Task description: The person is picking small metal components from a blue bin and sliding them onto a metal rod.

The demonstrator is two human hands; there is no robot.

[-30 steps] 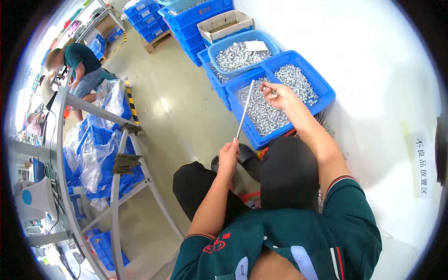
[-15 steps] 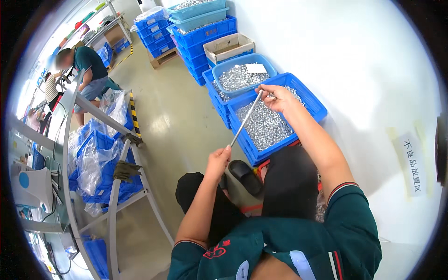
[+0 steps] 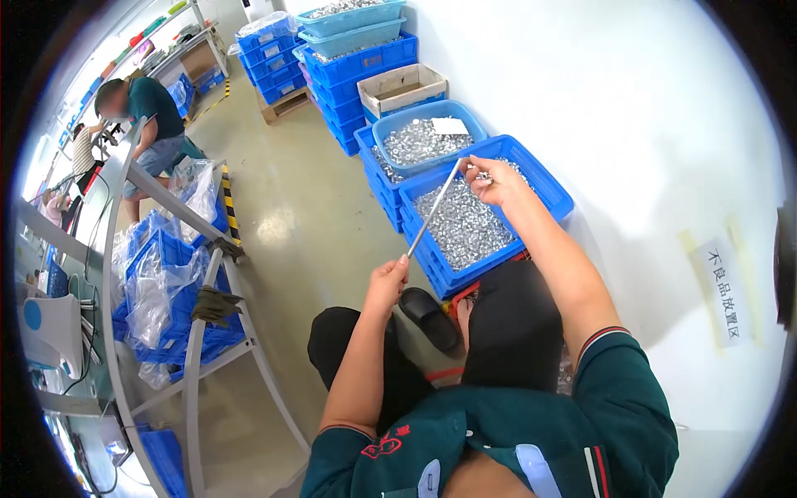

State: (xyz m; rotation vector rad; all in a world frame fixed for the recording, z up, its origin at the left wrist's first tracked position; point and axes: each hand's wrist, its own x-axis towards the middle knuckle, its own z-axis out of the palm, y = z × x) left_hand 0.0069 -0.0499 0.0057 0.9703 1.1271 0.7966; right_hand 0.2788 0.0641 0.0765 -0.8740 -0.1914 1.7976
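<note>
My left hand is pinched on the low end of a thin metal rod and my right hand has its fingers closed around the top end, so the rod runs on a slant between them, up and away from me. It sits right above the nearest blue crate, the one heaped with small silvery metal parts. I think there's something tiny in my right fingertips too, but I honestly can't tell, it's too small to make out.

What could go wrong, as I see it: the rod is skinny, smooth and shiny, and I only have it by the ends. If my left pinch slips, the low end swings down toward my knees or the black slipper on the floor. If the top grip lets go, whatever is on the rod could slide off. Over the crate that's fine, but anything that falls short lands on the glossy floor, and little round metal bits would probably roll off under the rack.

Materials: the crates are rigid blue plastic with lattice sides, and the one behind holds a lighter blue tub of the same glittery parts with a white slip on top. The parts look hard and loose, like a pile of gravel. There's a plain cardboard box further back, and crinkly clear plastic bags on the grey tube rack to my left.
</note>
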